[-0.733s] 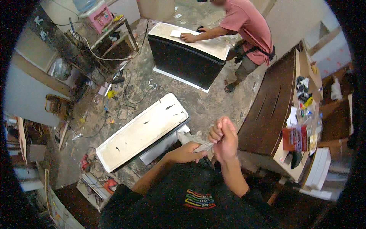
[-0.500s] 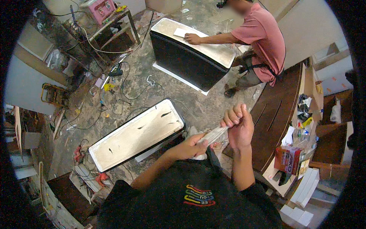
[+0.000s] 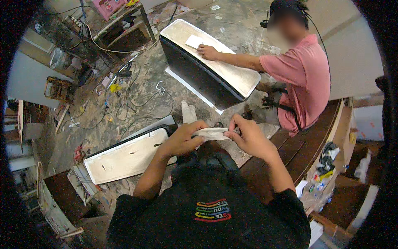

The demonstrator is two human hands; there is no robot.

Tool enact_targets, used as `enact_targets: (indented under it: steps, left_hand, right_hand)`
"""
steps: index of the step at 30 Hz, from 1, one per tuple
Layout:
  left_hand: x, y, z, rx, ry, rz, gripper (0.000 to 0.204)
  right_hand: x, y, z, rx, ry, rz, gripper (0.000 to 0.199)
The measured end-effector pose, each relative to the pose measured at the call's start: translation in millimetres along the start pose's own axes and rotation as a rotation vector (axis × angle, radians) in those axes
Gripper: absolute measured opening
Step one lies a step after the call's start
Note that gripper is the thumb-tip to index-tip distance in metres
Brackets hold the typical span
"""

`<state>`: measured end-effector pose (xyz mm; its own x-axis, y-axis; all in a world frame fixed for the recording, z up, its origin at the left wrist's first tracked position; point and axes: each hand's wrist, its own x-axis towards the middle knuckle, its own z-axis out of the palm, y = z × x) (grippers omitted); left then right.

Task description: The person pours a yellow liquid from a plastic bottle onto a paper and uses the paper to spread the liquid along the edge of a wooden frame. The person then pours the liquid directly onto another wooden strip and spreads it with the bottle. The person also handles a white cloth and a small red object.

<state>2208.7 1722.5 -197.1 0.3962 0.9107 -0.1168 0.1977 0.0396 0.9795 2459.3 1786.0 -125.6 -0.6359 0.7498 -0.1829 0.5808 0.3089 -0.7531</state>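
Note:
In front of my body, both hands pinch a whitish, folded cloth-like strip. My left hand is closed round its left end, thumb on top. The right end sits between the thumb and fingers of my right hand. What kind of cloth it is I cannot make out. Partly behind my left forearm lies a long panel with a cream face, rounded corners, white edging and dark marks. Just beyond my left hand is a pale, narrow thing that I cannot identify.
Across from me a person in a pink shirt rests a hand on a white piece atop a black box-shaped piece. Cables and scraps litter the floor at left. A brown board and a cluttered bench stand right.
My hands have drawn level, the right one coming down, with the strip now stretched flat between them. My view has shifted; the person in pink appears more upright, hand still on the white piece.

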Motion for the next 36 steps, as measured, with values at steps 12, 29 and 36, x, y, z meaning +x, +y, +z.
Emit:
enact_targets:
  steps: [12,29,36]
  left_hand:
    - [113,21,9,0.267,0.282,-0.164,0.020]
    - [219,56,-46,0.211,0.021,-0.115,0.035]
    - [268,63,-44,0.080,-0.116,-0.108,0.045]
  right_hand:
    - [86,103,-33,-0.299,-0.043,-0.155,0.029]
    - [127,139,-140,-0.335,0.050,-0.377,0.019]
    - [108,155,-173,-0.244,0.337,-0.226,0.023]
